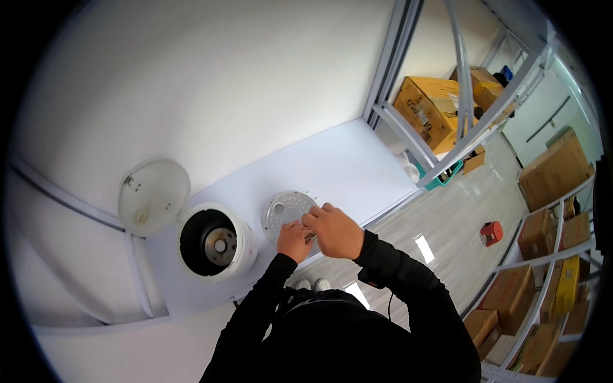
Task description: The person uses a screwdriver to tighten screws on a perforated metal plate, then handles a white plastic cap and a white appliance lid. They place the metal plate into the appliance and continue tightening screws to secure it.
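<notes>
My left hand and my right hand meet over the near edge of the white table. Both have their fingers closed around a small thing between them, too hidden to name. Just beyond them lies a round grey metal plate dotted with small holes, with one larger round opening; my fingers overlap its near right side in the view. To the left stands a white rice cooker with its lid swung up. No pot sits inside it, so the round heating plate at its bottom shows.
A grey metal frame rises at the table's right end, near a yellow carton and a green crate. On the floor stands a red stool. Shelves at the right hold several cardboard boxes.
</notes>
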Tool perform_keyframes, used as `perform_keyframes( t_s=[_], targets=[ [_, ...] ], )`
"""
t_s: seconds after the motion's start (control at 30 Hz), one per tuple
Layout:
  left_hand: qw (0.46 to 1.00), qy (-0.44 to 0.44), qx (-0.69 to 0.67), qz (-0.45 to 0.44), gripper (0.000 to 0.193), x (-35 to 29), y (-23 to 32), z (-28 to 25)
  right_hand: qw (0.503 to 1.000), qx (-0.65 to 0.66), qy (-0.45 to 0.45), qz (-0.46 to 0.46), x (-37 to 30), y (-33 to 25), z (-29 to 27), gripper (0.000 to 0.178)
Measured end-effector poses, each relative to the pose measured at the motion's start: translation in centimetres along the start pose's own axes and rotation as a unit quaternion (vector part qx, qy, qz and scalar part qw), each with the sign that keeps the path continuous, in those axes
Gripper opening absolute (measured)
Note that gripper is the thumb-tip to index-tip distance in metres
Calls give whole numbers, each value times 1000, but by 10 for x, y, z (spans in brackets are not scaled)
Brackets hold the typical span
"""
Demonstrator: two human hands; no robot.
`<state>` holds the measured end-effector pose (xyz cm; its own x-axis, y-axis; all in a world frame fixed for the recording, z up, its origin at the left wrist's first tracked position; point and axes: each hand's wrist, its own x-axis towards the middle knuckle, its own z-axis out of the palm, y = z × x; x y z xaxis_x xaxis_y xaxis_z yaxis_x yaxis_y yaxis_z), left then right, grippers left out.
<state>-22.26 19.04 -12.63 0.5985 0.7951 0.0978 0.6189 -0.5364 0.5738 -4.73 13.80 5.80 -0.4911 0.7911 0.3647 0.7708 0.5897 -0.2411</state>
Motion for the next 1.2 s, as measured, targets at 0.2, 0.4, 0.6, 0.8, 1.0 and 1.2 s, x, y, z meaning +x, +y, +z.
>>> perform_keyframes(
  t_s=[0.2, 0.4, 0.6, 0.8, 1.0, 1.2],
  targets=[
    [998, 22, 41, 54, 20, 4, -8, -2, 972, -56, -34, 224, 4, -26, 4, 30],
    [995, 37, 40, 89, 13, 12, -10, -3, 985, -54, 47, 157, 4, -27, 13, 32],
    [989, 46, 50, 129, 8, 17, -20, 17, 964, -77, -14, 255, 4, -32, 17, 34],
    [987, 62, 62, 134, 8, 16, -25, 20, 972, -80, 11, 219, 4, -37, 10, 30],
    [991, 38, 89, 97, 9, 23, -3, 12, 978, -85, 20, 190, -4, -24, 13, 36],
    [991, 24, 96, 86, 13, 21, -9, 19, 965, -81, -50, 244, 3, -23, 6, 40]
  ],
)
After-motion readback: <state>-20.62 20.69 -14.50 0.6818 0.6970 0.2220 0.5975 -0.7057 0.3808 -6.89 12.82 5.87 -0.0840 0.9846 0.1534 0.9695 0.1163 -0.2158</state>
